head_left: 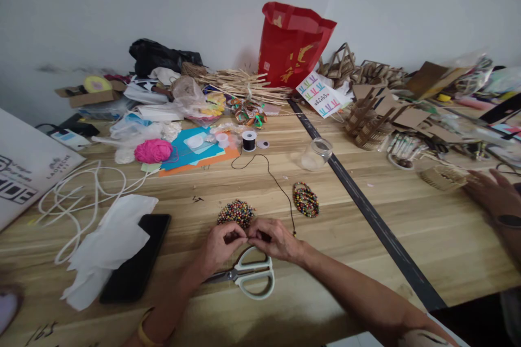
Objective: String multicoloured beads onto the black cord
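My left hand (223,246) and my right hand (273,238) meet at the fingertips, both pinched closed. Whatever lies between them is too small to make out. Just beyond the fingers is a heap of multicoloured beads (236,212). White-handled scissors (254,276) lie under and in front of my hands, blades toward the left. To the right of my right hand rests a coil of strung beads (305,199). A black cord (277,179) runs from a spool (248,141) down to near my right wrist, its end carrying a tiny bead.
At left lie a black phone (138,260), white tissue (118,233) and a white cable (97,184). A clear jar (319,153) stands near the dark strip (366,217). Pink yarn (153,150) and a red bag (293,46) are farther back. Another person's hand (494,192) touches a small woven basket (443,178).
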A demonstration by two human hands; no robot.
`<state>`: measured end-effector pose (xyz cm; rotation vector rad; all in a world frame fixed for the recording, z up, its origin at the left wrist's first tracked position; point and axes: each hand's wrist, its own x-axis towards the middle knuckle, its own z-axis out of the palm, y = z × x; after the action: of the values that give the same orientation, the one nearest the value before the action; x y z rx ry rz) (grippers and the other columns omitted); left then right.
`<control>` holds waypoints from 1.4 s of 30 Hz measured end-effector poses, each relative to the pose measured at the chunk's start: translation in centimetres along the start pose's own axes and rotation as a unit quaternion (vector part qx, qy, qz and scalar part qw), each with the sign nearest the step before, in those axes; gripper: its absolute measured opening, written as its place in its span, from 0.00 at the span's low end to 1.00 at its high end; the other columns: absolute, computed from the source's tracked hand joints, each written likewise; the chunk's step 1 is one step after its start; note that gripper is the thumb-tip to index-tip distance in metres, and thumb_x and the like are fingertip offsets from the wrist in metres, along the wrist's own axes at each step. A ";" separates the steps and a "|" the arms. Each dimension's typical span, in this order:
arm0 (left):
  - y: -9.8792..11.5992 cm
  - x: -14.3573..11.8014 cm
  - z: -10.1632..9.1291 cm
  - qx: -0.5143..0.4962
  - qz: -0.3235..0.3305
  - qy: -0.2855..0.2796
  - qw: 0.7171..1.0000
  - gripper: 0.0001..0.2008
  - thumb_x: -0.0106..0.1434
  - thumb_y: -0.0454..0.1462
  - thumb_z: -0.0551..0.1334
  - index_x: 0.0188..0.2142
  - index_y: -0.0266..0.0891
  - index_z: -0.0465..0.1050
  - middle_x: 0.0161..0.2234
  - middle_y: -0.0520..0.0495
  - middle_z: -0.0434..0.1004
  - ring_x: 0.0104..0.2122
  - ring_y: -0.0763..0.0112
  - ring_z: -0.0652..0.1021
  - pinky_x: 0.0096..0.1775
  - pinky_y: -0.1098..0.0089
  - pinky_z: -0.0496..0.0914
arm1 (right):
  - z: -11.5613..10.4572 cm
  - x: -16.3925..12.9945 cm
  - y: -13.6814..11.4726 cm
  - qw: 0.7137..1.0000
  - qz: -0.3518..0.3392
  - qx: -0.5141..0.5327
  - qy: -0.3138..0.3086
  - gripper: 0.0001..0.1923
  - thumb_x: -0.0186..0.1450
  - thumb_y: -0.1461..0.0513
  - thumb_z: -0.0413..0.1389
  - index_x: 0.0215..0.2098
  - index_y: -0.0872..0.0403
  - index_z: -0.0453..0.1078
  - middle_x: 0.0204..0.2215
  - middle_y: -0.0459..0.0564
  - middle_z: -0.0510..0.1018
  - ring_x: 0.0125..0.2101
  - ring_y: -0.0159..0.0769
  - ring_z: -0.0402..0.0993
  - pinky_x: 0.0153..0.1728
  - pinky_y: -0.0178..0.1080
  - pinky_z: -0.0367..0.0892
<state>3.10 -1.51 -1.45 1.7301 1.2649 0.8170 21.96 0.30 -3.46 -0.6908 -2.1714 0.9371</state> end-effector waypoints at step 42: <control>-1.4 -0.4 -0.9 0.332 0.112 0.009 0.936 0.07 0.59 0.29 0.59 0.31 0.38 0.74 0.31 0.46 0.76 0.31 0.65 0.76 0.34 0.68 0.69 | 0.0 0.3 0.6 0.973 0.142 0.146 0.110 0.12 0.61 0.55 0.58 0.32 0.58 0.70 0.25 0.47 0.72 0.23 0.28 0.64 0.23 0.31 0.60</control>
<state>1.59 -1.50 -2.26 2.4422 1.4804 0.5537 21.86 0.88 -3.81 -0.9262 -1.7234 1.2333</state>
